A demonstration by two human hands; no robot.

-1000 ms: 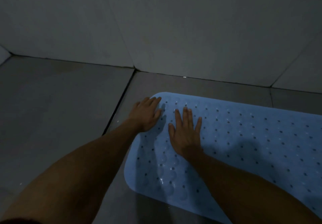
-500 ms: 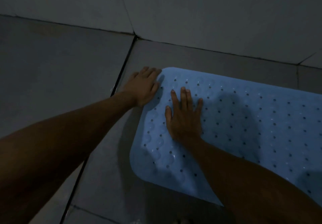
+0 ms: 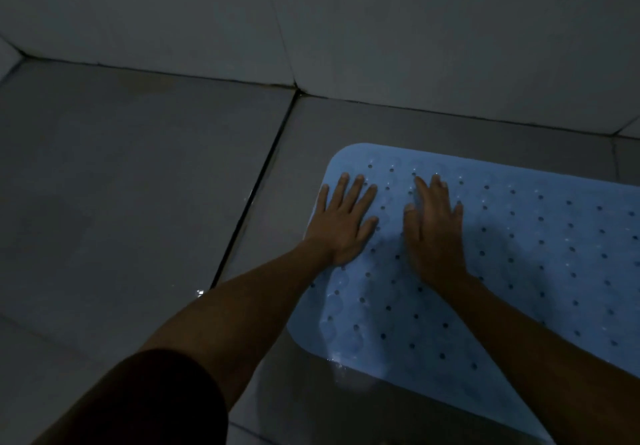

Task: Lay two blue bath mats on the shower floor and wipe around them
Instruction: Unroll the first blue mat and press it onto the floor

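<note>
A light blue bath mat [image 3: 526, 257] dotted with small holes lies flat on the grey tiled shower floor [image 3: 138, 202], running off the right edge of the view. My left hand [image 3: 344, 221] lies flat on the mat's left end, fingers straight and spread, its heel at the mat's left edge. My right hand [image 3: 434, 226] presses flat on the mat just to the right of it, fingers together. Only one mat is in view.
A pale tiled wall [image 3: 381, 28] rises close behind the mat's far edge. A dark grout line [image 3: 256, 195] runs along the floor left of the mat. Wet glints show on the floor near the mat's near left corner [image 3: 337, 361].
My left hand has slid from the mat's left edge fully onto the mat. My right hand has stayed flat on it. The view has tilted up and shifted left.
</note>
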